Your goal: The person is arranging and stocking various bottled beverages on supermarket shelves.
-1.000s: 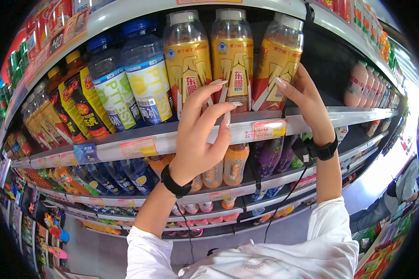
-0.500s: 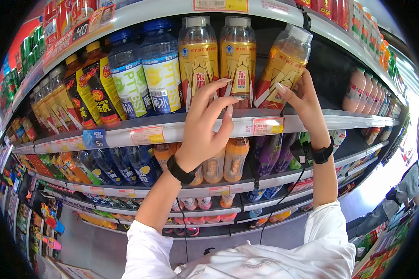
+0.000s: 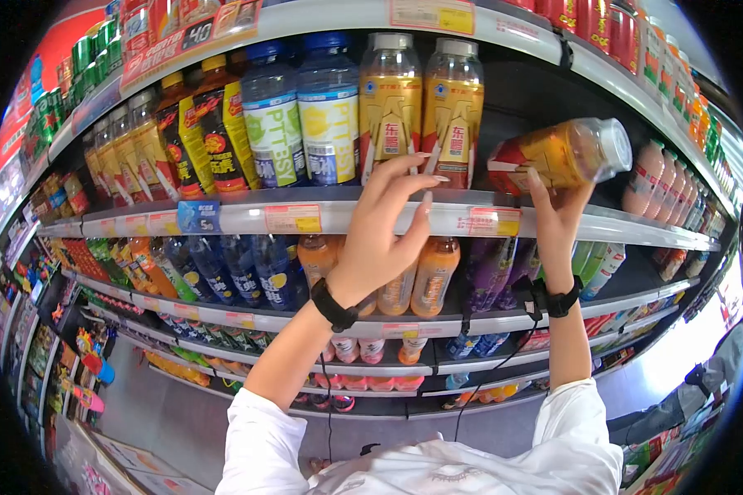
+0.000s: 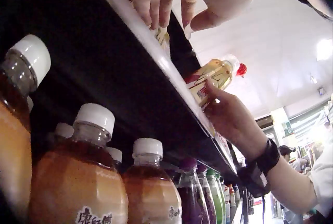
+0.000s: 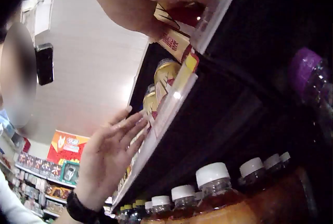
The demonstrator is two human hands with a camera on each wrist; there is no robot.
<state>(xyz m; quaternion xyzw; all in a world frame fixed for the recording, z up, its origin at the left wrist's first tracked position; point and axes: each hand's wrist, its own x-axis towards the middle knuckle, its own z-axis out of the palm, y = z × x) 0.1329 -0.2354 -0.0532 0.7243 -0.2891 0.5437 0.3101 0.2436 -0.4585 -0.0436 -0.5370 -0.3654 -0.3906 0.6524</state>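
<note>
My right hand (image 3: 560, 216) grips a gold-labelled bottle (image 3: 553, 157) with a white cap, thumb on the near side. The bottle lies tilted far over, cap to the right, above the shelf edge; whether its base touches the shelf cannot be told. In the left wrist view the right hand (image 4: 234, 122) holds it from below. My left hand (image 3: 384, 235) is raised in front of the shelf edge, fingers loosely bent, nothing held, its fingertips near two upright gold bottles (image 3: 454, 115). The right wrist view shows that left hand (image 5: 109, 156) with its fingers extended.
Blue-capped bottles (image 3: 328, 115) stand left of the gold ones, and pink bottles (image 3: 642, 177) stand farther right. The shelf rail (image 3: 388, 219) carries price tags. Orange drinks (image 3: 434, 276) fill the shelf below. A cable (image 3: 487, 379) hangs from the right wrist.
The right-hand bottle has gone from nearly upright to tilted far right, away from the two gold bottles. The left hand keeps its loose pose. The head view has shifted.
</note>
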